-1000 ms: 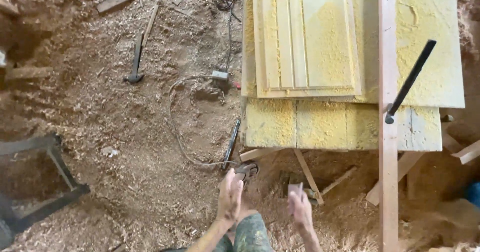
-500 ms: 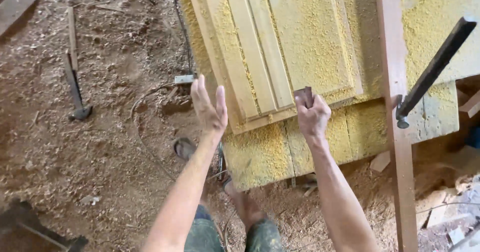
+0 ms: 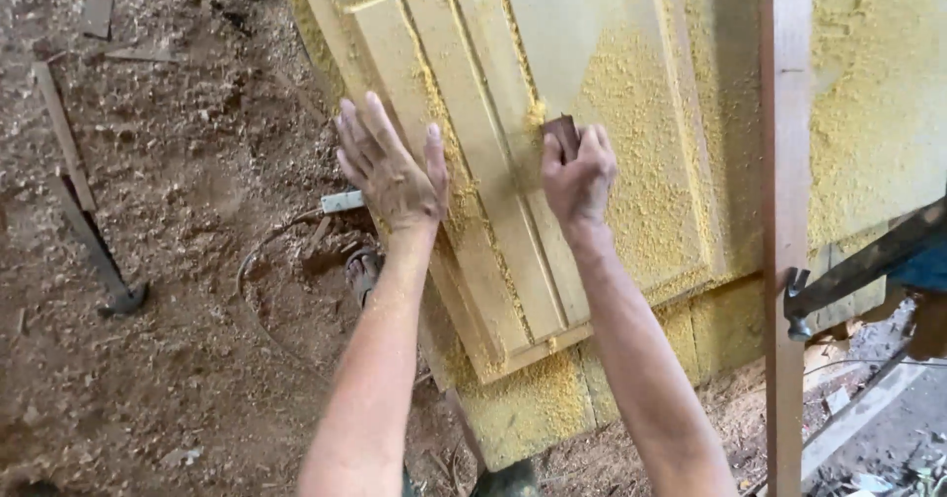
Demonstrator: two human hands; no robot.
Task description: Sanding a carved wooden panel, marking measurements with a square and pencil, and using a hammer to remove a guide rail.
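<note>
The right hand [image 3: 577, 177] is closed in a fist around a small dark brown sanding block [image 3: 564, 134], pressed onto the raised centre field of the pale wooden panelled door [image 3: 513, 211] lying flat on the tabletop [image 3: 868, 93]. The left hand [image 3: 390, 167] is wide open, fingers spread and holding nothing, palm resting at the door's moulded left edge, steadying it. Yellow sawdust [image 3: 641, 172] lies thick across the lower half of the panel, while the upper part looks clean and smooth. To my eye, good work here means strokes running with the grain, even pressure, and the block kept flat so it doesn't round the moulding beside it. The left palm wants to stay firm, since the door overhangs the tabletop. Down on the shavings-covered floor [image 3: 178, 290], a dark hammer [image 3: 99, 250] lies well apart.
</note>
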